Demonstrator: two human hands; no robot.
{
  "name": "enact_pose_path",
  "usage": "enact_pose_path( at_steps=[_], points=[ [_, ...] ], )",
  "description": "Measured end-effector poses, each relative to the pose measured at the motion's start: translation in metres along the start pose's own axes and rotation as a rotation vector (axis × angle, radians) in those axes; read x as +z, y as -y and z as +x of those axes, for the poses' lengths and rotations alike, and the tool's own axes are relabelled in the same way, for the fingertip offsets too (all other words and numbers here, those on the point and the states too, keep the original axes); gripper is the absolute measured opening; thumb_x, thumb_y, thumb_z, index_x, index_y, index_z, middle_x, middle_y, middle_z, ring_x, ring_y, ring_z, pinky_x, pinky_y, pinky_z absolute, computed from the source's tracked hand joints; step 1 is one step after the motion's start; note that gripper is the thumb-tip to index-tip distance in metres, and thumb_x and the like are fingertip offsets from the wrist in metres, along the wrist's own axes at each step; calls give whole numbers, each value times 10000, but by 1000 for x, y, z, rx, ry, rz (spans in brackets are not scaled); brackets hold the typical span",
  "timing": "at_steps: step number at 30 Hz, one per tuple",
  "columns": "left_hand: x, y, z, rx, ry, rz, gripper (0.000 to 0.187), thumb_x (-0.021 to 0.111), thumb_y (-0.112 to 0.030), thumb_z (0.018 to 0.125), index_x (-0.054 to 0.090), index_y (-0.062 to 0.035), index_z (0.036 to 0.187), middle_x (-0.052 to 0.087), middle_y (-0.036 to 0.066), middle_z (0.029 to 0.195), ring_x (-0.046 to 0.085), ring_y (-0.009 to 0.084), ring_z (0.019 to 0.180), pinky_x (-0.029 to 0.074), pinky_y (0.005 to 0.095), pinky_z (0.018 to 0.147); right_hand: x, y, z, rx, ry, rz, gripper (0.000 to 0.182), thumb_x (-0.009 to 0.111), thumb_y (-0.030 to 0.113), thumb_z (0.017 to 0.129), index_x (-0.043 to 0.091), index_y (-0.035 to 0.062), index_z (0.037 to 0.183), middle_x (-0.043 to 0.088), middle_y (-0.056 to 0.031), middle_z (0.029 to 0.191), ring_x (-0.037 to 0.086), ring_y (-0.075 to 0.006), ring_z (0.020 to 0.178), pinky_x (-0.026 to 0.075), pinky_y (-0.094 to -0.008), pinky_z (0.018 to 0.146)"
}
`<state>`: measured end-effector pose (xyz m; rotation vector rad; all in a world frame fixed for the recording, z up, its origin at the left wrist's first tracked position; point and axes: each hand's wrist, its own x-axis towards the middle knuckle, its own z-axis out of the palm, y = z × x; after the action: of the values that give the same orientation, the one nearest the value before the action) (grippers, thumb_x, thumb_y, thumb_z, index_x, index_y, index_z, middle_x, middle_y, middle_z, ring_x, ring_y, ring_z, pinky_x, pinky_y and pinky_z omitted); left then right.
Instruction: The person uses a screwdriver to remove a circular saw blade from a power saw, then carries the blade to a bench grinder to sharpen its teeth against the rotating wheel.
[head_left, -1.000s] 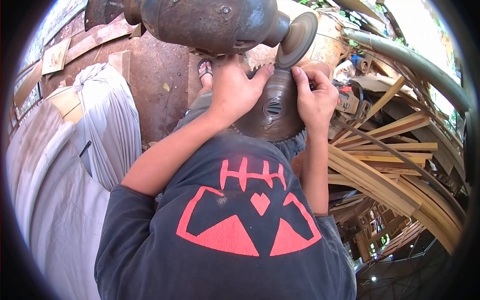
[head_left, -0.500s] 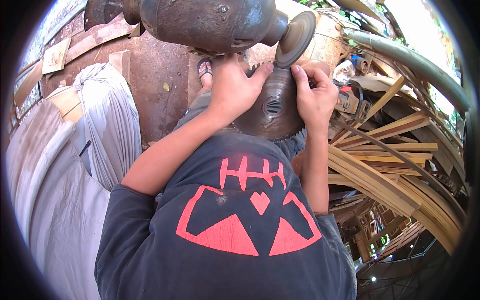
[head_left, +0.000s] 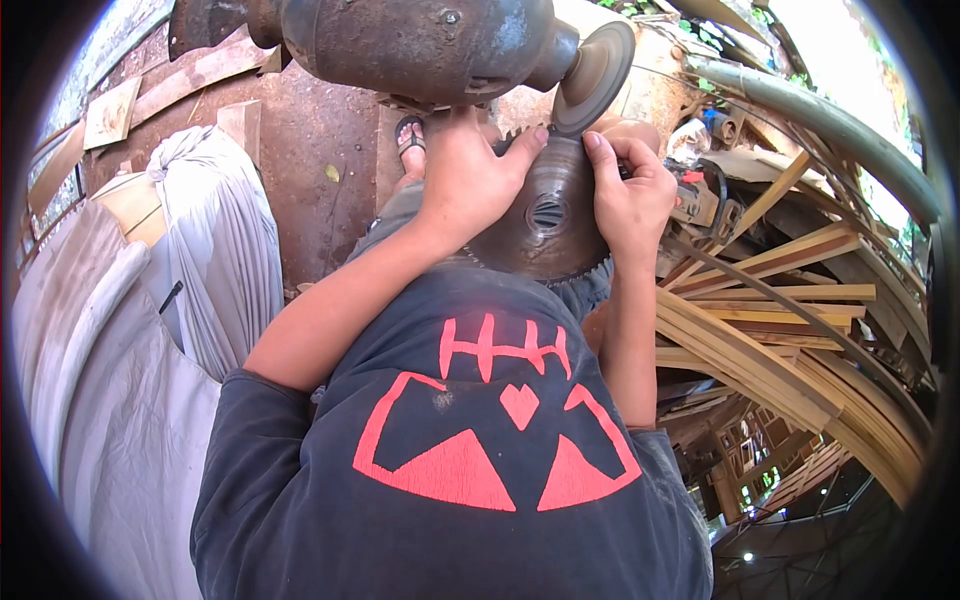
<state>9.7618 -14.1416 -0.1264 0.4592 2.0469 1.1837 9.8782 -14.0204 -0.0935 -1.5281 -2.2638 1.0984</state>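
Observation:
A round toothed saw blade (head_left: 545,245) with a hole at its centre lies tilted over my lap. My left hand (head_left: 480,175) grips its upper left edge, with the thumb on the face and the other fingers partly hidden. On the upper right edge, my right hand (head_left: 632,185) pinches the blade between thumb and bent fingers. Between both hands, the lower edge of a grinding wheel (head_left: 594,78) meets the blade's toothed rim. That wheel is mounted on a rusty motor (head_left: 410,45) above my left hand.
Grey-white cloth (head_left: 210,230) hangs at the left. Wooden strips (head_left: 760,360) are piled at the right, below a chainsaw-like tool (head_left: 695,200). A metal pipe (head_left: 830,125) crosses the upper right. A sandalled foot (head_left: 410,142) rests on the brown ground.

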Motion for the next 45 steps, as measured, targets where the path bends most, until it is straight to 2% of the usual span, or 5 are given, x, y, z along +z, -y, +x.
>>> enact_pose_path(
  at_steps=[13, 19, 22, 31, 45],
  points=[
    [4, 7, 0, 102, -52, -50, 589, 770, -269, 853, 506, 88, 1241, 723, 226, 972, 699, 326, 979, 511, 375, 881, 1, -3, 0, -8, -9, 4, 278, 780, 240, 843, 720, -31, 837, 668, -114, 647, 553, -111, 562, 479, -297, 583],
    [0, -1, 0, -35, 12, -36, 605, 771, -287, 852, 499, 104, 1226, 727, 222, 929, 712, 323, 920, 517, 372, 853, 0, -2, 1, -1, 2, -11, 277, 779, 240, 843, 721, -31, 839, 669, -115, 650, 552, -111, 568, 480, -298, 588],
    [2, 4, -1, 37, -30, -25, 618, 766, -289, 855, 484, 113, 1230, 727, 220, 899, 716, 322, 884, 521, 371, 834, -1, -1, 1, 5, 5, -15, 277, 777, 238, 844, 721, -33, 841, 667, -117, 645, 553, -112, 564, 480, -299, 587],
    [1, -2, 0, -49, 12, -19, 625, 766, -290, 852, 481, 113, 1235, 720, 221, 852, 715, 318, 852, 522, 372, 805, 0, 0, 2, -43, -17, -19, 274, 777, 228, 841, 724, -41, 847, 663, -125, 637, 557, -113, 558, 480, -301, 577],
    [7, 9, 1, 101, -64, -33, 635, 756, -278, 861, 453, 82, 1287, 707, 196, 822, 699, 266, 733, 519, 350, 708, 1, -4, 3, -62, -16, 21, 274, 781, 234, 842, 726, -35, 845, 650, -117, 617, 538, -109, 540, 470, -294, 559]
  ],
)
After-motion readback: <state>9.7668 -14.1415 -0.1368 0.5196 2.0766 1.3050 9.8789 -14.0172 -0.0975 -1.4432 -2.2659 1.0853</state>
